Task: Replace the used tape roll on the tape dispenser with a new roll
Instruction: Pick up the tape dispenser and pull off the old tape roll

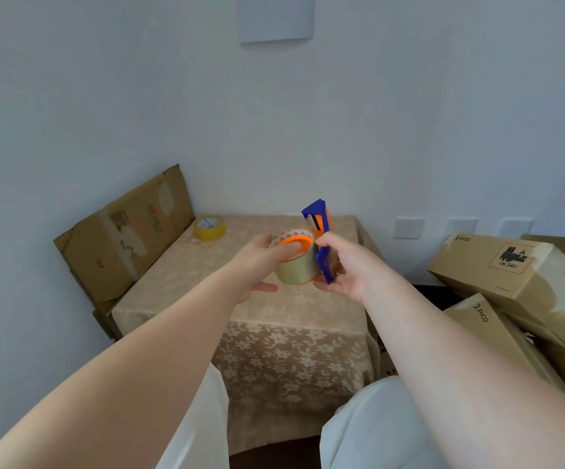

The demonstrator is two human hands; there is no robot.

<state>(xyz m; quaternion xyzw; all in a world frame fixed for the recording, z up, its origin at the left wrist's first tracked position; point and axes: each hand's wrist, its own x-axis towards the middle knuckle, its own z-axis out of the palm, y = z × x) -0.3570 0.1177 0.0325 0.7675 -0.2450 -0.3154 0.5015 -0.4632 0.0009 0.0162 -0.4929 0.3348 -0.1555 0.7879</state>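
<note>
My right hand (343, 267) grips the blue and orange tape dispenser (321, 238) by its blue frame, holding it above the table with the cutter end pointing up. A clear tape roll (296, 269) sits on the dispenser's orange hub (295, 244). My left hand (260, 262) is around that roll, fingers over the hub's top and thumb below. A second roll, yellow tape (210, 227), lies flat at the table's far left corner.
The small table (274, 333) has a beige floral cloth and stands against the wall. A flattened cardboard box (125, 238) leans at its left. Several stacked cardboard boxes (511, 275) sit to the right. My white-trousered knees are below the front edge.
</note>
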